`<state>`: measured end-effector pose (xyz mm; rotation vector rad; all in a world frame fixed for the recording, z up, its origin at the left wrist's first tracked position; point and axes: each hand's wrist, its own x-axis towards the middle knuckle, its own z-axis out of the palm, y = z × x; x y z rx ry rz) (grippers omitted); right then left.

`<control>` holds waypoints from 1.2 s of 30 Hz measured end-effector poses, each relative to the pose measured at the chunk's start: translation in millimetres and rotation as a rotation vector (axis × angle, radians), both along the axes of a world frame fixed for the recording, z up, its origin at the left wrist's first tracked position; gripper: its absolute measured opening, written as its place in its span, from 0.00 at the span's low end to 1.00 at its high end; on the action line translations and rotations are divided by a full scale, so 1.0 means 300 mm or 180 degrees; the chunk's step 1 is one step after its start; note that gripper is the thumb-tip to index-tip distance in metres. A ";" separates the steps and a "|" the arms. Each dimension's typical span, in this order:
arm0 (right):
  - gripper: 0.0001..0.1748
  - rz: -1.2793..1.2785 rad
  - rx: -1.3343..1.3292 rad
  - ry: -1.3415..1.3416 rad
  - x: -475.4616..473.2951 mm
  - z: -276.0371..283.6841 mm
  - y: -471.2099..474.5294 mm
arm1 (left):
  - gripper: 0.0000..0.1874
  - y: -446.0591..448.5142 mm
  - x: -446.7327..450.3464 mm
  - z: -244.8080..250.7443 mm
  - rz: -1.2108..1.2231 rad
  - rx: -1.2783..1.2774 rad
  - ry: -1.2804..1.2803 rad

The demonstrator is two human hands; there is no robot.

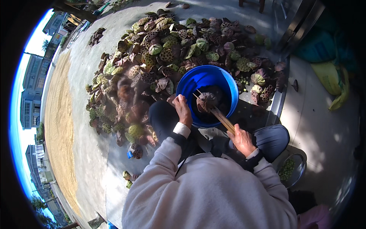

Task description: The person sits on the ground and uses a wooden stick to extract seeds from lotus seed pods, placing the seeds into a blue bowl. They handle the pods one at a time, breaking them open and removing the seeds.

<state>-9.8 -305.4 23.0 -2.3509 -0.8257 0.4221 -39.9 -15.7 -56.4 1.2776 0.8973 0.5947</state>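
A blue plastic bucket stands between my knees, with dark contents low inside. My left hand holds its left rim, fingers curled over the edge. In my right hand is a pale wooden or bamboo stick tool, slanting in over the near right rim. A brown, dry lotus seed pod sits at its far end, above the bucket's dark contents. Two thin prongs stick out beyond the pod; whether they belong to the tool I cannot tell.
A broad heap of lotus seed pods spreads over the concrete beyond the bucket. Loose green seeds lie right of it. A metal bowl of green seeds stands by my right knee. A metal door track crosses the floor; yellow sacking lies right.
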 end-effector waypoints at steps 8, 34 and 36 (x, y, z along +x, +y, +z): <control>0.29 -0.0319 0.2391 0.5545 0.084 0.010 -0.064 | 0.27 -0.030 0.029 0.105 -0.0053 -0.0256 -0.0129; 0.30 -0.0180 0.2422 0.4857 0.138 0.117 -0.074 | 0.20 -0.107 0.081 0.213 -0.0447 -0.0928 -0.0511; 0.30 -0.0133 0.2186 0.3750 0.135 0.124 -0.062 | 0.20 -0.100 0.079 0.203 -0.0361 -0.0737 -0.0634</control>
